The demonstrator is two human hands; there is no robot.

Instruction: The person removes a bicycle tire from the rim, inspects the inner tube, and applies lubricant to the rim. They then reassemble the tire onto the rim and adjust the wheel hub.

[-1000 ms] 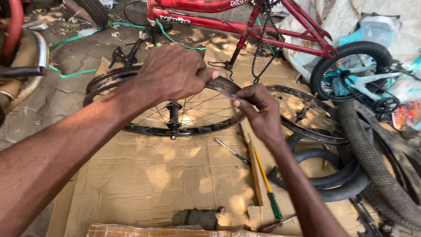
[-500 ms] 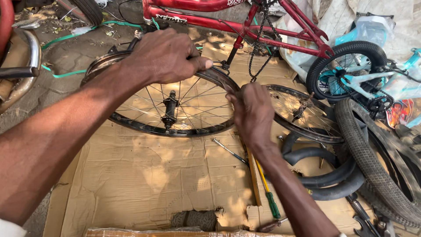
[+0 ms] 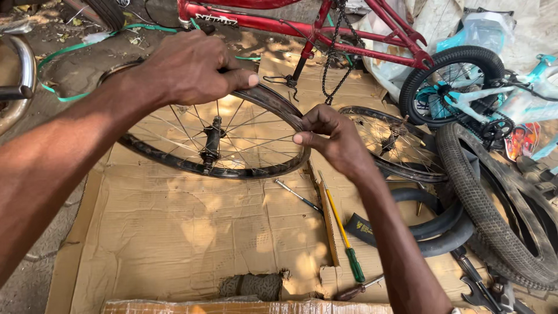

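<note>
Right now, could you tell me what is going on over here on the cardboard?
A person is working on a spoked bicycle wheel lying on flattened cardboard. The left hand grips the far rim, and the right hand pinches the rim's near right edge. A green-handled screwdriver lies on the cardboard beside it. A second wheel, loose tyres and a red bicycle frame lie around.

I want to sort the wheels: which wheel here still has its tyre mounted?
The small wheel on the light-blue child's bicycle, upper right. The two spoked wheels on the cardboard show no tyre.
</note>
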